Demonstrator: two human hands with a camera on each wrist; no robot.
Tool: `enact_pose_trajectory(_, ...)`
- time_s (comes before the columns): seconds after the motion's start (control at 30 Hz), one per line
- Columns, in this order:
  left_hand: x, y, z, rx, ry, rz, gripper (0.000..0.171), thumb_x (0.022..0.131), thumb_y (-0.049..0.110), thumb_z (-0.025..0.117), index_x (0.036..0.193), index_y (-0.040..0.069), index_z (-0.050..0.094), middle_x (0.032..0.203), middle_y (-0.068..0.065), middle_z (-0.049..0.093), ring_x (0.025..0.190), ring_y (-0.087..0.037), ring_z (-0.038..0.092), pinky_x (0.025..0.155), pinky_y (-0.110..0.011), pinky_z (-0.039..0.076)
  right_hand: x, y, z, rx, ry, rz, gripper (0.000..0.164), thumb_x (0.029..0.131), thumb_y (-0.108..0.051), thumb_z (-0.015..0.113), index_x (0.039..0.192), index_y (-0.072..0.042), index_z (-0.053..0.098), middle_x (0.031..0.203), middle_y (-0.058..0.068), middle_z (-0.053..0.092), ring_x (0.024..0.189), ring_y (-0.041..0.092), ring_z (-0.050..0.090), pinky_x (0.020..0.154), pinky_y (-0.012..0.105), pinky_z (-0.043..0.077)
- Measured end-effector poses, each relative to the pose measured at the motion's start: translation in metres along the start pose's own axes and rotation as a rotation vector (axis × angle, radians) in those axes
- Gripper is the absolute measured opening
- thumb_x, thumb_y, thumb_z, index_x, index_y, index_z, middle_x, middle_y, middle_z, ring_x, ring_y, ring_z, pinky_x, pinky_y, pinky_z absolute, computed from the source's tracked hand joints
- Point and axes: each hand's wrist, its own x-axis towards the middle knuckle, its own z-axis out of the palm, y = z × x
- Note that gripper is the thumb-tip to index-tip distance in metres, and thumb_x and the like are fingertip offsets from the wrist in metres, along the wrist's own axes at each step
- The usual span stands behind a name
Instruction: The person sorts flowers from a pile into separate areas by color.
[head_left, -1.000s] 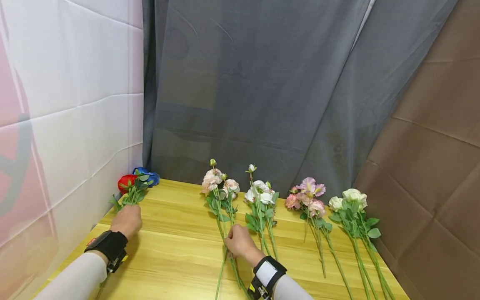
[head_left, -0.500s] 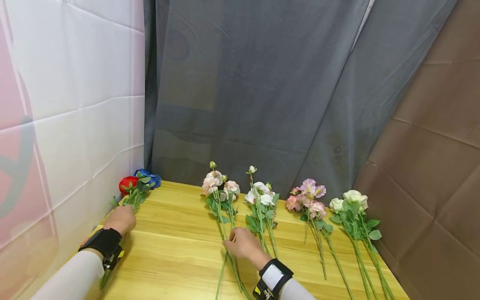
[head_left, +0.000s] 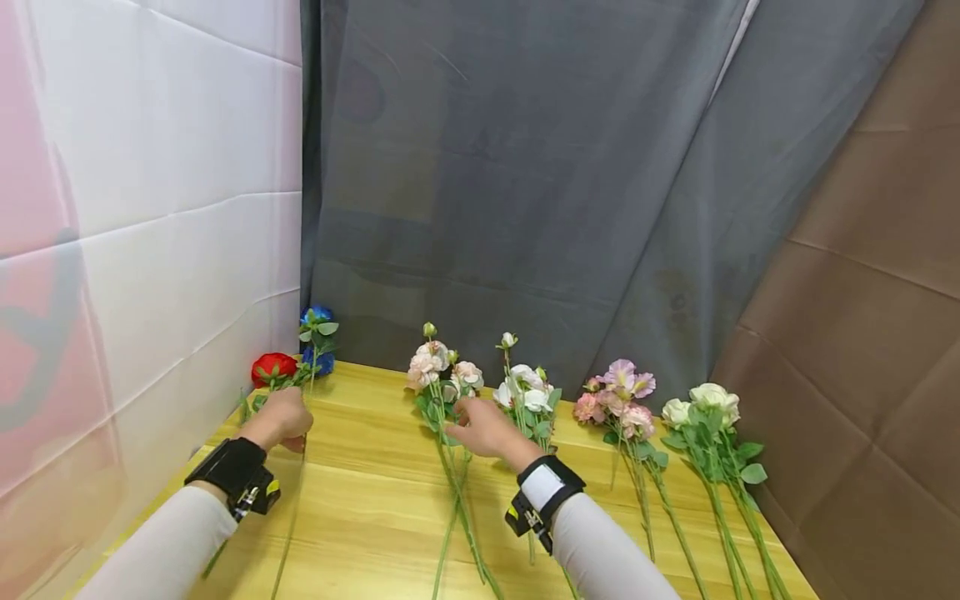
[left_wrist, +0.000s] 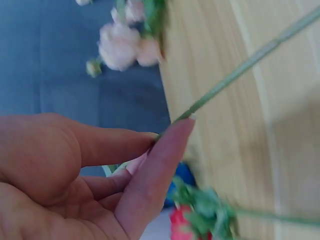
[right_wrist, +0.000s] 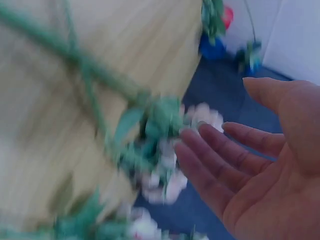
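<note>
My left hand pinches the long green stem of a blue artificial flower between thumb and finger. That bloom stands above a second blue flower and a red one at the table's left end. In the right wrist view, my right hand has its fingers extended and nothing in its grasp. It hovers by the pale pink flowers, whose crossed stems lie on the wooden table. White flowers lie partly behind this hand.
Farther right lie pink and lilac flowers, then cream roses with long stems toward the front edge. A white curtain borders the left, a grey one the back, and a brown one the right.
One blue flower has been lifted and separated from the other blue and red ones by my left hand, which moved right. My right hand let go of the pale pink stems and moved up toward the blooms.
</note>
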Motion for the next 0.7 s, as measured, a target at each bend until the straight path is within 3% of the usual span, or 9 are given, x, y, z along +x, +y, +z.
enact_pose_trajectory(0.13, 0.002, 0.022, 0.021, -0.118, 0.003, 0.05, 0.006, 0.086, -0.01, 0.048, 0.085, -0.011, 0.054, 0.076, -0.019, 0.058, 0.055, -0.02, 0.068, 0.06, -0.038, 0.063, 0.011, -0.024, 0.027, 0.078, -0.019, -0.033, 0.041, 0.097, -0.024, 0.07, 0.125, 0.004, 0.064, 0.11, 0.018, 0.071, 0.101, 0.032, 0.069, 0.083, 0.041, 0.058)
enact_pose_trajectory(0.3, 0.005, 0.047, 0.046, -0.174, 0.014, 0.076, 0.031, 0.087, -0.01, 0.05, 0.06, 0.006, 0.051, 0.061, -0.009, 0.058, 0.055, -0.02, 0.069, 0.063, -0.039, 0.063, 0.012, -0.051, 0.07, 0.333, -0.092, -0.001, 0.041, 0.098, -0.019, 0.069, 0.129, 0.007, 0.061, 0.106, 0.017, 0.071, 0.085, 0.026, 0.074, 0.072, 0.034, 0.061)
enact_pose_trajectory(0.47, 0.007, 0.06, 0.062, -0.171, 0.042, 0.079, 0.041, 0.083, -0.011, 0.054, 0.052, 0.013, 0.042, 0.051, -0.003, 0.054, 0.05, -0.015, 0.066, 0.052, -0.027, 0.054, 0.007, -0.068, 0.096, 0.584, -0.058, 0.034, 0.03, 0.095, 0.001, 0.065, 0.122, 0.014, 0.061, 0.09, 0.017, 0.072, 0.071, 0.032, 0.075, 0.062, 0.035, 0.062)
enact_pose_trajectory(0.53, 0.007, 0.061, 0.066, -0.172, 0.064, 0.091, 0.041, 0.081, -0.011, 0.055, 0.05, 0.013, 0.043, 0.048, -0.002, 0.053, 0.048, -0.014, 0.064, 0.049, -0.023, 0.048, 0.006, -0.071, 0.099, 0.624, -0.018, 0.049, 0.021, 0.094, 0.006, 0.063, 0.113, 0.014, 0.063, 0.082, 0.016, 0.071, 0.068, 0.032, 0.074, 0.061, 0.036, 0.062)
enact_pose_trajectory(0.63, 0.007, 0.059, 0.068, -0.231, 0.056, 0.125, 0.035, 0.084, -0.009, 0.056, 0.054, 0.008, 0.05, 0.054, -0.007, 0.059, 0.051, -0.016, 0.064, 0.052, -0.027, 0.055, 0.006, -0.069, 0.099, 0.671, 0.006, 0.073, 0.004, 0.093, 0.011, 0.061, 0.097, 0.011, 0.063, 0.074, 0.017, 0.069, 0.063, 0.032, 0.073, 0.059, 0.038, 0.062)
enact_pose_trajectory(0.7, 0.007, 0.052, 0.067, -0.26, 0.037, 0.145, 0.03, 0.089, -0.005, 0.059, 0.061, 0.004, 0.056, 0.062, -0.01, 0.061, 0.057, -0.019, 0.066, 0.056, -0.031, 0.06, 0.006, -0.067, 0.097, 0.653, 0.004, 0.082, 0.006, 0.093, 0.012, 0.061, 0.088, 0.009, 0.063, 0.069, 0.018, 0.069, 0.059, 0.031, 0.072, 0.058, 0.039, 0.062)
